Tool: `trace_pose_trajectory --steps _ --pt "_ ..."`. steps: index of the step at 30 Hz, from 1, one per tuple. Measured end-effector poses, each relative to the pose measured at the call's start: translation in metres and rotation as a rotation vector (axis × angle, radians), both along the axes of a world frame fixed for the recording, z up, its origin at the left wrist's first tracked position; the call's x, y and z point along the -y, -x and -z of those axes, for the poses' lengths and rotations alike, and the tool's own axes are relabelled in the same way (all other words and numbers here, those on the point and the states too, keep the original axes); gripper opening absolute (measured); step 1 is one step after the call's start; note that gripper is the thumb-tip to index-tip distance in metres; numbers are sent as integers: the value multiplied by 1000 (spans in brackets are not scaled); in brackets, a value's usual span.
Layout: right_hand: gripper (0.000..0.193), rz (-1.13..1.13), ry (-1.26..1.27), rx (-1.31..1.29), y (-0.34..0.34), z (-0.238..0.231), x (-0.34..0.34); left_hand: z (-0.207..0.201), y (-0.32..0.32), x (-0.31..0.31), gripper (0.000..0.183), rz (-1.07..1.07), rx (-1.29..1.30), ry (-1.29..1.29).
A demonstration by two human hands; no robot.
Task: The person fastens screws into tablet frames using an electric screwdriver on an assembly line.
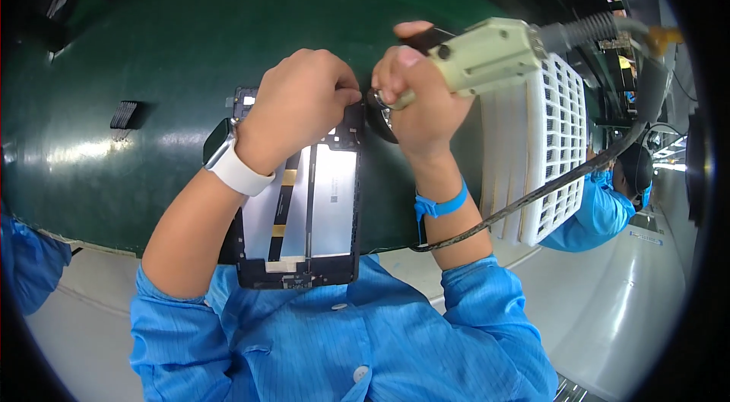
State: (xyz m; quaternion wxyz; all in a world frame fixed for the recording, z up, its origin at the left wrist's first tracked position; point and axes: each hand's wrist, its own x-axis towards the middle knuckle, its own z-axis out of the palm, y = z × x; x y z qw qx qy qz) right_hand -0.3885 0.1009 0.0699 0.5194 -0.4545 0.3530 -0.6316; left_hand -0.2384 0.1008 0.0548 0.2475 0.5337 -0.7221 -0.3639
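Dark green glossy surface here, flat black-framed device with silver panels poking past its near edge, left hand pinched over its top (can't tell on what), right hand wrapped round a pale yellow-green corded power tool.

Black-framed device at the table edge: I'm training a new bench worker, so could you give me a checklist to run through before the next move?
1. Pale handheld tool gripped: ok, the right hand is closed around it.
2. Left hand at the device: ok, it is over the upper part.
3. Small part in the left fingertips: cannot tell, the pinch hides it.
4. Device fully over the table: not ok, its lower end reaches past the near edge in this view.
5. Blue wrist strap worn: ok, on the right wrist.
6. Dark cable off the device: ok, it crosses the right forearm instead.
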Motion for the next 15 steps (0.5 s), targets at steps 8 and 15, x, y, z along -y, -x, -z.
trace_pose_trajectory --steps 8,15 --pt "16 147 83 -21 28 3 5 -4 0 1 11 7 12 -42" --pt "14 138 78 -11 22 11 12 -4 -1 0 13 -8 -3 -47"
